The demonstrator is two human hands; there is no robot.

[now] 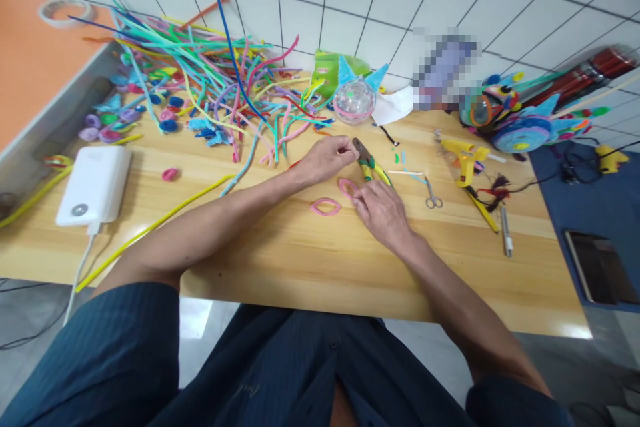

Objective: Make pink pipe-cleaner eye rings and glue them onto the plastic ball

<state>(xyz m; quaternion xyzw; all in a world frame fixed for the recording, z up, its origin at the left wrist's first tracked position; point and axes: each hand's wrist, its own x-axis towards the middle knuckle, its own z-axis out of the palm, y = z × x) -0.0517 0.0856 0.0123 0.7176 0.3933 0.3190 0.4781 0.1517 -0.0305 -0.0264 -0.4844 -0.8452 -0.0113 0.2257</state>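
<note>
My right hand point(384, 212) is closed, its thumb and finger pinching one end of a pink pipe-cleaner loop point(345, 184). Just left of it, a second pink pipe-cleaner loop point(325, 207), pointed at both ends, lies on the wooden table point(300, 253). My left hand point(327, 159) is above and to the left, its fingertips pressed together beside the jaws of the pliers point(367, 161); whatever is between them is too small to make out. The pliers have yellow and green handles, partly behind my right hand.
Piled pipe cleaners point(200, 73) cover the back left, near a white power bank point(94, 185). A clear ball with blue ears point(354, 100) stands at the back. To the right are small scissors point(433, 195), a yellow glue gun point(464, 159) and a utility knife point(507, 232).
</note>
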